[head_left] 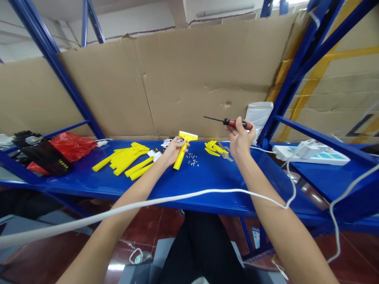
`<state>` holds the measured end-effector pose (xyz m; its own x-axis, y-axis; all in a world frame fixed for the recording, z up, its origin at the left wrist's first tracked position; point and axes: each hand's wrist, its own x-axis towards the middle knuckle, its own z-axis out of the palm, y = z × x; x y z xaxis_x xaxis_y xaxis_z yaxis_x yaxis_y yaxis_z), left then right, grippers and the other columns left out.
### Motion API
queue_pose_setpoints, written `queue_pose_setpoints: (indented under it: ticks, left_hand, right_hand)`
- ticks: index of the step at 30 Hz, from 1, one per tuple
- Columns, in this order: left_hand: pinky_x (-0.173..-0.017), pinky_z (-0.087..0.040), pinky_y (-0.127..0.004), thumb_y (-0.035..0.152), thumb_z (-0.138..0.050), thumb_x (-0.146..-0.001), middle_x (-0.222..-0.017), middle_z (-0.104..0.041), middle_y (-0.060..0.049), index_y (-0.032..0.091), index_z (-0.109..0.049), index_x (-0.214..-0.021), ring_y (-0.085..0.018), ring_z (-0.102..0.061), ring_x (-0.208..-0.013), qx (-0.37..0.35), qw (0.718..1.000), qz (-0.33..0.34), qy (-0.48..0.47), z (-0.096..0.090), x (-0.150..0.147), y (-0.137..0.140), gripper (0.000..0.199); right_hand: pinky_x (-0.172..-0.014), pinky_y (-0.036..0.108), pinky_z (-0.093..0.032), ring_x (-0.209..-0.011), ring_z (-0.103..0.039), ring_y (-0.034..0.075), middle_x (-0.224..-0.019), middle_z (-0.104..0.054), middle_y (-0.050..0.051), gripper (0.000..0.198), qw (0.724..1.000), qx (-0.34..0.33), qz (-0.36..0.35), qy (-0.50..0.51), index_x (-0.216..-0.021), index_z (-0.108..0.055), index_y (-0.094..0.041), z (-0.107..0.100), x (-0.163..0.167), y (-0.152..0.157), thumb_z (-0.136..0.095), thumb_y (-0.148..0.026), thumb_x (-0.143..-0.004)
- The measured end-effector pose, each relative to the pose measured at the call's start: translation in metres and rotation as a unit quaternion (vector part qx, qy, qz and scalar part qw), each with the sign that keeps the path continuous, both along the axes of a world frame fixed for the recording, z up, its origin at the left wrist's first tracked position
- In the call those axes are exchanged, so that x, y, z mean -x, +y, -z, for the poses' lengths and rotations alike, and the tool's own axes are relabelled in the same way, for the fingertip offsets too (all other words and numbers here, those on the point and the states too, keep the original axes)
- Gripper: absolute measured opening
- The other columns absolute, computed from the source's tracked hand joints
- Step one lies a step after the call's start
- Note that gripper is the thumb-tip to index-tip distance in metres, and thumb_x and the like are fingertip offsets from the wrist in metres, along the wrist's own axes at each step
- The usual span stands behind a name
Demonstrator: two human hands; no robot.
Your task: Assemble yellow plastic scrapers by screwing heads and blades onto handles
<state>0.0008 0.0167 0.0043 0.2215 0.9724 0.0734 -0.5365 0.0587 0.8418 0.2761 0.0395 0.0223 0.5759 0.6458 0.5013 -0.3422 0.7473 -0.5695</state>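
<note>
My left hand (174,151) is closed around the neck of a yellow scraper (179,158), whose wide head with a pale edge points up and away from me. In my right hand (241,138) is a screwdriver (230,122) with a red and black handle, its dark shaft pointing left, apart from the scraper. Small screws (192,159) lie scattered on the blue table just right of the scraper. Farther right sits a small pile of flat yellow pieces (213,148) beside thin grey blades (225,154). Left of my left hand lie several yellow scraper handles (126,158).
A white cable (177,198) runs across in front of the blue table (213,177) and over my arms. A black bag (41,154) and a red plastic bag (72,145) lie at the left. On the right is a white power strip (314,155). Cardboard (207,79) stands behind.
</note>
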Motion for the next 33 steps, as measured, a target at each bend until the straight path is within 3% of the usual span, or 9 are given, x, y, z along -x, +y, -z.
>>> queue_pose_setpoints:
  ticks: [8, 14, 20, 33]
  left_hand:
    - [-0.061, -0.045, -0.022, 0.001, -0.084, -0.079, -0.103, -0.069, -0.005, 0.022, -0.057, -0.109, -0.018, -0.071, -0.085, -0.005, 1.0, 0.021, -0.003, 0.0, -0.003, -0.003, 0.046]
    - [-0.063, -0.048, -0.023, 0.002, -0.086, -0.08, -0.102, -0.069, -0.006, 0.021, -0.058, -0.11, -0.019, -0.072, -0.088, -0.016, 1.0, 0.018, 0.012, 0.002, -0.004, -0.003, 0.045]
    - [-0.064, -0.048, -0.023, 0.001, -0.085, -0.081, -0.106, -0.072, -0.008, 0.021, -0.059, -0.109, -0.019, -0.073, -0.09, -0.016, 0.999, 0.019, 0.023, 0.001, -0.005, -0.005, 0.043]
    - [-0.065, -0.048, -0.024, 0.0, -0.086, -0.08, -0.1, -0.073, -0.006, 0.021, -0.058, -0.106, -0.019, -0.073, -0.086, -0.014, 0.999, 0.028, 0.033, 0.0, -0.007, -0.007, 0.044]
  right_hand:
    - [-0.098, 0.05, -0.073, -0.091, -0.085, 0.021, -0.095, -0.075, -0.005, 0.067, 1.0, 0.0, 0.001, 0.004, -0.119, -0.046, -0.032, -0.004, 0.011, -0.01, -0.096, -0.058, -0.083]
    - [-0.102, 0.059, -0.071, -0.096, -0.084, 0.028, -0.104, -0.07, 0.002, 0.067, 0.987, -0.032, 0.085, -0.136, -0.125, -0.05, -0.032, -0.01, 0.026, -0.032, -0.096, -0.059, -0.083]
    - [-0.103, 0.056, -0.07, -0.1, -0.084, 0.029, -0.105, -0.075, 0.003, 0.065, 0.968, -0.051, 0.054, -0.242, -0.132, -0.047, -0.034, -0.003, 0.04, -0.04, -0.09, -0.058, -0.09]
    - [-0.1, 0.052, -0.07, -0.1, -0.085, 0.028, -0.104, -0.078, 0.002, 0.066, 0.962, -0.039, 0.047, -0.267, -0.128, -0.049, -0.033, -0.001, 0.046, -0.046, -0.092, -0.062, -0.087]
